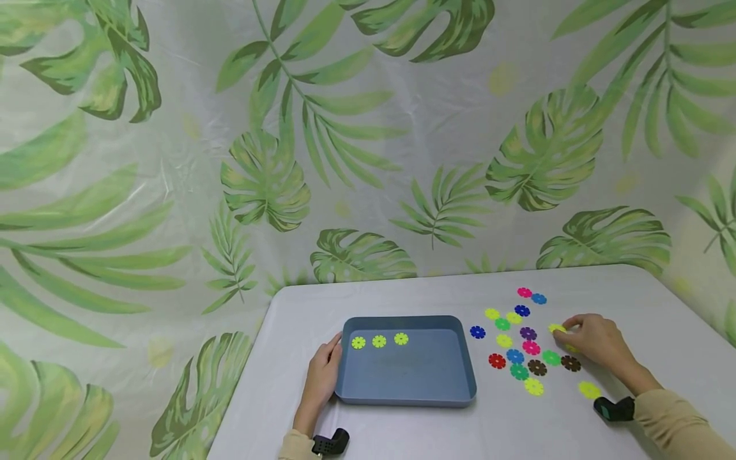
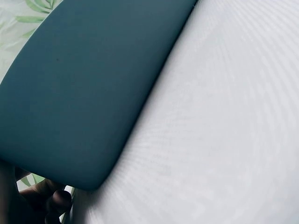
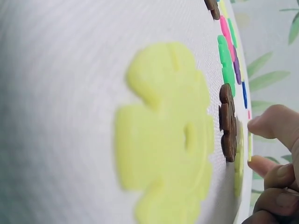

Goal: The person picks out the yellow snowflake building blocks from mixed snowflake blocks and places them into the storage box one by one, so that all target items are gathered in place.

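Note:
Three yellow notched plastic discs (image 1: 379, 341) lie in a row near the far side of a blue-grey tray (image 1: 405, 383). My left hand (image 1: 322, 372) grips the tray's left edge, thumb at the rim; the left wrist view shows the tray's outer wall (image 2: 93, 93) with curled fingers below its corner. On the right, my right hand (image 1: 600, 342) pinches a yellow disc (image 1: 556, 328) between thumb and fingertip. In the right wrist view that disc (image 3: 249, 145) appears as a thin edge between the fingertips. Another yellow disc (image 1: 572, 348) is partly hidden under this hand.
Several loose discs in mixed colours spread right of the tray, among them a red disc (image 1: 497, 361), a purple disc (image 1: 528, 333) and a brown disc (image 1: 570, 363). One yellow disc (image 1: 589, 390) lies near the right wrist. A leaf-patterned curtain (image 1: 368, 160) hangs behind the white table (image 1: 414, 434).

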Motion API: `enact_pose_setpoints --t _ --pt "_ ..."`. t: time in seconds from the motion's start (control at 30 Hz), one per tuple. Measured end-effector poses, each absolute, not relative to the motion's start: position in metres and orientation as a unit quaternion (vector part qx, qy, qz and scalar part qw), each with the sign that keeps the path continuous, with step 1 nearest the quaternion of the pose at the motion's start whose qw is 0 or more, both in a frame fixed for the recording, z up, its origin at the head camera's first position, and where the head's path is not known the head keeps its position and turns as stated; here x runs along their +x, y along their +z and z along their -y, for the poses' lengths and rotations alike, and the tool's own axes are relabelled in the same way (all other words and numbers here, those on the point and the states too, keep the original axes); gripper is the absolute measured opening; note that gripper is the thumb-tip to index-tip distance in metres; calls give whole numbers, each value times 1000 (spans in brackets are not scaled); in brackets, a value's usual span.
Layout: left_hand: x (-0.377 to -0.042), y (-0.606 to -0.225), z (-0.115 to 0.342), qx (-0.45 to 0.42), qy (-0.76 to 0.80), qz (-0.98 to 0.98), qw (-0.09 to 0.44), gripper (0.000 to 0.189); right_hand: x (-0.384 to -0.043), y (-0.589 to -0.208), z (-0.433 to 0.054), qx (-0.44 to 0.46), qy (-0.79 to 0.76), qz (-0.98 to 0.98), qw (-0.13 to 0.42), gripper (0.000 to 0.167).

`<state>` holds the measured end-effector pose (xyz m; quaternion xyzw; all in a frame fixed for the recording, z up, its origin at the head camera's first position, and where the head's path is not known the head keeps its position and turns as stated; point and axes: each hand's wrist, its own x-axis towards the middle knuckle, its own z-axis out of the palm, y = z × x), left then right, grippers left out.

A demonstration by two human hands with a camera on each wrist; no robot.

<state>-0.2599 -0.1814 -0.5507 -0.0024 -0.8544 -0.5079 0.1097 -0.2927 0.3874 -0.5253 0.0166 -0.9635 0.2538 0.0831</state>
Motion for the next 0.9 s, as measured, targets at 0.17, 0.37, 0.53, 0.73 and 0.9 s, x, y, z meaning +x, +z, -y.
enact_pose_setpoints --t 0.17,0.37,0.53,0.73,0.9 --pt "-259 -550 182 -4 -505 856 111 44 -293 -523 -382 17 262 961 88 50" --pt "-259 -550 183 -1 -504 856 111 43 -295 -512 -368 29 266 958 104 48" --pt "-260 -549 183 0 -507 855 110 44 -300 -501 -352 51 274 953 117 46" --pt "-259 -548 182 -3 -506 855 112 43 -308 -492 -326 58 291 948 112 42" --pt "-259 -548 181 -4 -502 857 113 42 -314 -485 -306 64 298 946 109 39"
